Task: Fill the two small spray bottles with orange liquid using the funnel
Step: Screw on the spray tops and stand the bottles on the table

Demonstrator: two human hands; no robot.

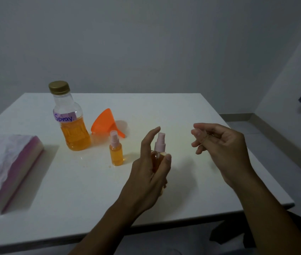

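My left hand (pixel 149 168) grips a small spray bottle (pixel 158 153) with orange liquid and a pink pump top, held above the white table (pixel 192 111). A little to the right, my right hand (pixel 221 144) hovers empty with its fingers loosely curled. A second small spray bottle (pixel 116 150), full of orange liquid and capped in pink, stands upright on the table to the left. Behind it the orange funnel (pixel 104 122) lies on its side. The big bottle (pixel 70 118) labelled "Spray", gold cap on, is about half full of orange liquid.
A pink and white pack of tissues (pixel 6 168) lies at the table's left edge. A few small drops of liquid (pixel 85 163) dot the table near the standing small bottle. The table's right edge (pixel 267 173) runs close to my right hand.
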